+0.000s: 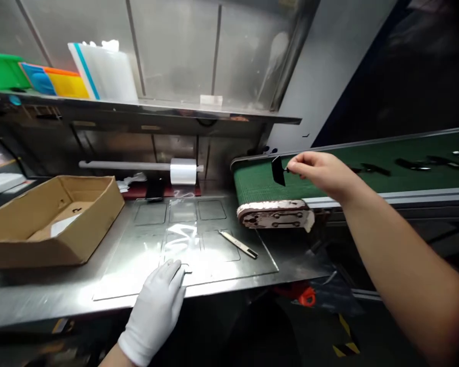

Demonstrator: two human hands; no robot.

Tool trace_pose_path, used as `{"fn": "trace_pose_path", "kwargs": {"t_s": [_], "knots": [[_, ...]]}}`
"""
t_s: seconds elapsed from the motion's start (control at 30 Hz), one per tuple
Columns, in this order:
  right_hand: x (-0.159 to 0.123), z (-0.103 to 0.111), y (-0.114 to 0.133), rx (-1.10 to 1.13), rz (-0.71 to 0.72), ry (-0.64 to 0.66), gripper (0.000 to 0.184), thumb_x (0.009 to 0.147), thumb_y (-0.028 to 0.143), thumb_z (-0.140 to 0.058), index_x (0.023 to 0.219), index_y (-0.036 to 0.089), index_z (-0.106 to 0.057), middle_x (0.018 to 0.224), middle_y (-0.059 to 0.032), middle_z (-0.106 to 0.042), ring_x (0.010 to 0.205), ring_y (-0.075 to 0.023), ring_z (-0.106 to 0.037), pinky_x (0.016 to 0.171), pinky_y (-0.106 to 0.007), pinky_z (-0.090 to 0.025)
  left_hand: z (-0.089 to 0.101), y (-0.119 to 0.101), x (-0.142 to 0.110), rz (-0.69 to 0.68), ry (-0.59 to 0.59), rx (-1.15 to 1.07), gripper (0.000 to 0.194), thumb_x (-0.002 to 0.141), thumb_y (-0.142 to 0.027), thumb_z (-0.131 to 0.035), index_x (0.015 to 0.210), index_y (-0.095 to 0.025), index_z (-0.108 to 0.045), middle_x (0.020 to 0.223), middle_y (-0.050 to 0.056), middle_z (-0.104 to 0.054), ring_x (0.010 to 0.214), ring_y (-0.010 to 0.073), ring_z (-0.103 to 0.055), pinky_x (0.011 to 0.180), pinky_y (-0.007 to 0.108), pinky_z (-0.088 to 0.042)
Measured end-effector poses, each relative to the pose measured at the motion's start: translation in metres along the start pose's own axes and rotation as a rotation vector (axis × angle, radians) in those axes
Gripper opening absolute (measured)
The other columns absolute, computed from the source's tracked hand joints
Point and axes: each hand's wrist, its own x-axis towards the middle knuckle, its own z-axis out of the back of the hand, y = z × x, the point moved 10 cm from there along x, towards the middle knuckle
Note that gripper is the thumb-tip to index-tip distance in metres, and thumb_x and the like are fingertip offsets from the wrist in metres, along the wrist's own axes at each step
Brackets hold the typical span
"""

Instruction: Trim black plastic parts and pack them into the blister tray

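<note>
My right hand (319, 171), bare, is raised over the left end of the green conveyor belt (260, 183) and pinches a small black flat part (278, 170) between thumb and fingers. My left hand (158, 306), in a white glove, rests flat with fingers stretched out on the near edge of the steel plate (137, 260), touching a clear plastic bag (180, 243) that lies on the plate. More black parts (375, 168) lie further right on the belt.
An open cardboard box (49, 219) sits at the left on the steel bench. A slim pen-like tool (238, 244) lies on the plate. A white roll (183, 171) hangs on a rod at the back. Coloured trays (42, 79) stand on the shelf above.
</note>
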Motion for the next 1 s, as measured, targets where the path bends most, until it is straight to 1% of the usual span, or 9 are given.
{"fn": "trace_pose_path", "kwargs": {"t_s": [0.1, 0.23, 0.3, 0.37, 0.4, 0.47, 0.57, 0.77, 1.0], "knots": [[-0.084, -0.062, 0.026, 0.288, -0.104, 0.279, 0.024, 0.094, 0.041, -0.067, 0.087, 0.018, -0.070, 0.077, -0.0033, -0.069, 0.065, -0.0124, -0.060, 0.060, -0.027, -0.049, 0.000, 0.005, -0.003, 0.038, 0.009, -0.085, 0.036, 0.099, -0.019, -0.056, 0.134, -0.020, -0.061, 0.143, 0.016, -0.063, 0.135, 0.0356, -0.058, 0.118, 0.059, -0.046], [-0.211, -0.155, 0.059, 0.747, -0.445, 0.524, 0.019, 0.090, 0.035, -0.072, 0.080, 0.020, -0.066, 0.073, 0.0013, -0.062, 0.065, -0.0120, -0.053, 0.061, -0.026, -0.044, 0.017, 0.008, -0.016, 0.101, -0.077, -0.286, 0.034, 0.100, -0.015, -0.055, 0.133, -0.021, -0.062, 0.145, 0.013, -0.063, 0.141, 0.0311, -0.053, 0.123, 0.057, -0.040], [-0.260, -0.189, 0.071, 0.912, -0.607, 0.584, 0.019, 0.090, 0.034, -0.072, 0.080, 0.020, -0.064, 0.070, 0.0027, -0.060, 0.064, -0.0114, -0.051, 0.061, -0.026, -0.042, 0.034, 0.014, -0.034, 0.263, -0.189, -0.431, 0.031, 0.101, -0.017, -0.058, 0.130, -0.023, -0.066, 0.143, 0.010, -0.065, 0.139, 0.0299, -0.055, 0.124, 0.055, -0.039], [-0.298, -0.210, 0.082, 1.053, -0.733, 0.630, 0.020, 0.091, 0.035, -0.072, 0.082, 0.020, -0.063, 0.073, 0.0023, -0.062, 0.065, -0.0115, -0.052, 0.062, -0.026, -0.042, 0.031, 0.022, -0.061, 0.570, -0.215, -0.741, 0.028, 0.102, -0.025, -0.060, 0.128, -0.025, -0.071, 0.133, 0.009, -0.072, 0.126, 0.0289, -0.065, 0.117, 0.051, -0.047], [-0.313, -0.216, 0.087, 1.103, -0.777, 0.650, 0.020, 0.091, 0.035, -0.073, 0.083, 0.020, -0.062, 0.075, 0.0019, -0.064, 0.067, -0.0115, -0.053, 0.063, -0.026, -0.043, 0.019, 0.019, -0.075, 0.733, -0.166, -0.966, 0.031, 0.103, -0.031, -0.059, 0.131, -0.024, -0.070, 0.126, 0.009, -0.075, 0.116, 0.0285, -0.070, 0.109, 0.049, -0.053], [-0.336, -0.221, 0.096, 1.161, -0.844, 0.691, 0.021, 0.091, 0.035, -0.074, 0.083, 0.020, -0.062, 0.077, 0.0015, -0.066, 0.067, -0.0111, -0.055, 0.062, -0.025, -0.043, -0.012, -0.010, -0.095, 0.957, -0.011, -1.484, 0.041, 0.105, -0.041, -0.054, 0.139, -0.020, -0.066, 0.113, 0.012, -0.079, 0.098, 0.0274, -0.075, 0.090, 0.043, -0.061], [-0.360, -0.224, 0.102, 1.164, -0.911, 0.749, 0.021, 0.091, 0.034, -0.074, 0.082, 0.019, -0.062, 0.076, 0.0019, -0.067, 0.065, -0.0098, -0.056, 0.060, -0.023, -0.044, -0.033, -0.055, -0.106, 1.022, 0.121, -1.992, 0.044, 0.104, -0.042, -0.056, 0.139, -0.019, -0.065, 0.100, 0.012, -0.080, 0.087, 0.0245, -0.077, 0.072, 0.032, -0.062], [-0.389, -0.226, 0.099, 1.184, -0.990, 0.765, 0.018, 0.092, 0.030, -0.073, 0.082, 0.019, -0.064, 0.073, 0.0029, -0.069, 0.064, -0.0085, -0.059, 0.061, -0.020, -0.047, -0.049, -0.077, -0.124, 1.024, 0.167, -2.153, 0.038, 0.104, -0.041, -0.057, 0.136, -0.022, -0.067, 0.097, 0.008, -0.081, 0.084, 0.0204, -0.078, 0.068, 0.024, -0.061], [-0.395, -0.217, 0.095, 1.187, -0.990, 0.722, 0.016, 0.093, 0.029, -0.073, 0.083, 0.020, -0.064, 0.075, 0.0032, -0.070, 0.066, -0.0088, -0.060, 0.061, -0.019, -0.049, -0.050, -0.087, -0.122, 1.008, 0.189, -2.164, 0.038, 0.104, -0.039, -0.057, 0.137, -0.021, -0.066, 0.095, 0.008, -0.080, 0.083, 0.0196, -0.078, 0.068, 0.024, -0.061]]}}
